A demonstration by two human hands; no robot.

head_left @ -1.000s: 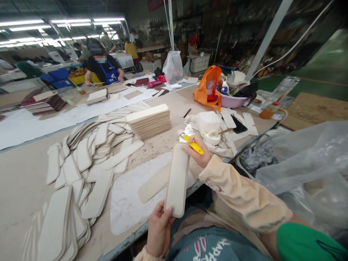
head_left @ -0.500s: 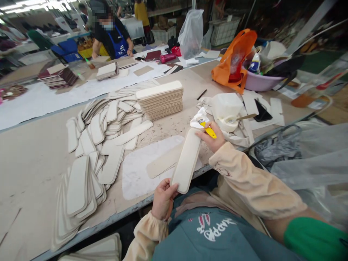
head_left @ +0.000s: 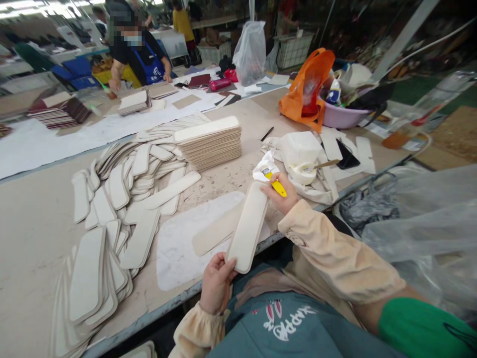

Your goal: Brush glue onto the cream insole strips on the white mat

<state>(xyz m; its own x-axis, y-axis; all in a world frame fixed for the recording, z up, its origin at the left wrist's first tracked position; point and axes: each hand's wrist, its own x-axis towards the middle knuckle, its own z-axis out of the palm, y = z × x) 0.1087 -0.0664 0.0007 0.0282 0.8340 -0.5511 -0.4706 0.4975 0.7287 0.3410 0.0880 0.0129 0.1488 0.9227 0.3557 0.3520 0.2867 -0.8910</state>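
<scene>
A long cream panel with rounded corners (head_left: pixel 246 228) is held tilted over the table's front edge. My left hand (head_left: pixel 218 281) pinches its lower end between thumb and fingers. At the upper end, my right hand (head_left: pixel 282 195) grips the panel and also keeps a yellow-handled brush (head_left: pixel 275 183) in its fingers. The brush head points away from me, over a crumpled white cloth or paper (head_left: pixel 265 166). Beneath the panel, other flat beige pieces (head_left: pixel 216 231) lie on a white sheet (head_left: pixel 175 248).
Loose cream panels (head_left: pixel 87 273) spread over the left, beside a neat stack (head_left: pixel 208 144). A white plastic container (head_left: pixel 300 149) with a stick stands right of the brush. Farther back are an orange bag (head_left: pixel 307 92) and a lilac basin (head_left: pixel 343 115). A co-worker (head_left: pixel 139 57) stands across the table.
The view has shifted, so the table things sit slightly further left. Both hands keep the same hold on the panel, and the brush stays in my right hand.
</scene>
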